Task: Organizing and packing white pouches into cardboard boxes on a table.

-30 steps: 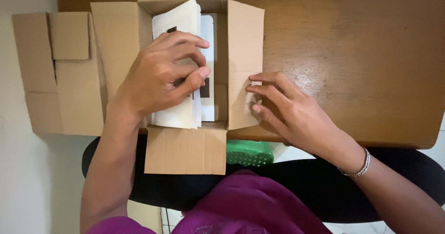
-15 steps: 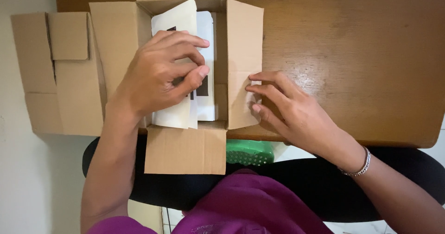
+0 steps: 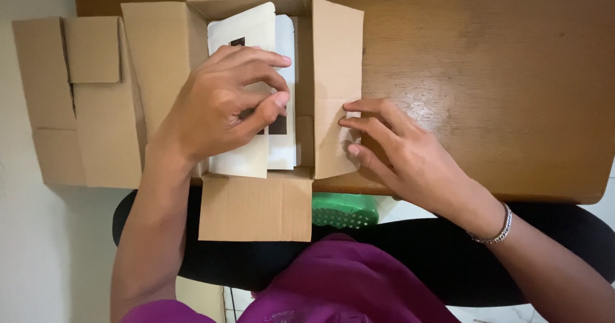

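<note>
Thin white packet (image 3: 246, 99) standing on edge inside the open box (image 3: 256, 201), directly under the left hand (image 3: 218, 108); probably light, somewhat stiff yet bendable, smooth-faced, so best taken by its upper edge or pinched across both faces. Left grip curled and pinching that packet between thumb and fingertips, a second white packet (image 3: 285, 92) just right of the grip. Right hand (image 3: 410, 160) flat, fingers spread, clasping nothing, pressing down the box's right flap (image 3: 333, 86) where it meets the table (image 3: 487, 86).

home: wooden table (image 3: 487, 73), tiled floor (image 3: 602, 195)
</note>
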